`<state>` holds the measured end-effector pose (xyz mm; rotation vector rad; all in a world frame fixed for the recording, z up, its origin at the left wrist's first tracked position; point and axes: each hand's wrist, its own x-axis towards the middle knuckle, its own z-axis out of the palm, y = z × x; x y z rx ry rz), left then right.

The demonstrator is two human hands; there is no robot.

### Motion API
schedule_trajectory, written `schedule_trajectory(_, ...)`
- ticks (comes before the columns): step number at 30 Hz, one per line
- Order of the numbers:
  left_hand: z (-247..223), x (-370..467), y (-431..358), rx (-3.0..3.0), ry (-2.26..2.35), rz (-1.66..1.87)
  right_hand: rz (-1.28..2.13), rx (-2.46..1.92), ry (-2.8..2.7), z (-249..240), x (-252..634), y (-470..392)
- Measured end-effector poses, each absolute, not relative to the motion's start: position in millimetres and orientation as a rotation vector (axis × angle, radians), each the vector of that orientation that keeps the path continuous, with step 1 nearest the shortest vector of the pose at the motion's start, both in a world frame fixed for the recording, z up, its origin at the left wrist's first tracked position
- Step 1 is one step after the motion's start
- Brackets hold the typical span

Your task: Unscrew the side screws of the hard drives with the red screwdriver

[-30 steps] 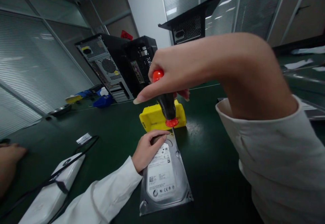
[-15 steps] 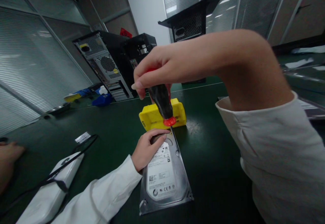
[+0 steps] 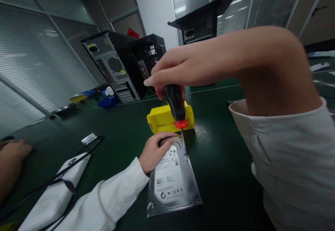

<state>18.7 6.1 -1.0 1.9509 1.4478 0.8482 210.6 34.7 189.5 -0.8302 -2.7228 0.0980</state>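
Note:
A silver hard drive [image 3: 188,183] with a white label lies flat on the dark green table. My left hand [image 3: 154,150] grips its far left part, thumb on the top face and fingers along the far edge. Above it, my right hand [image 3: 170,68] is closed around the black and red handle of a screwdriver [image 3: 176,101]. The shaft points down, and its tip meets the drive near the far right edge; the exact contact spot is too small to make out. Just behind the drive sits a yellow bin [image 3: 159,119].
Computer cases [image 3: 115,63] stand at the back, beside a blue bin [image 3: 108,101]. To the left lies a white power bank-like device [image 3: 57,192] with a black strap and cable. Another person's hand [image 3: 19,150] rests at the far left edge.
My right hand has turned slightly on the screwdriver handle, its fingers shifting. The whole view has moved a little; my left hand keeps its place on the drive.

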Motion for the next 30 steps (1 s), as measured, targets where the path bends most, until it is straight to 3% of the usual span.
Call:
schedule_trajectory(4,-5.0,15.9,6.2,1.955,1.448,0.853,0.300,-0.566,-2.820,188.7,214.8,33.1)
schedule_trajectory(8,-6.2,15.1,5.6,1.945,1.451,0.850,0.447,-0.566,-2.780,187.9,215.2,30.0)
schedule_trajectory(30,-8.0,13.6,12.1,2.007,1.449,0.911,0.026,-0.794,-2.802,194.4,211.9,44.8)
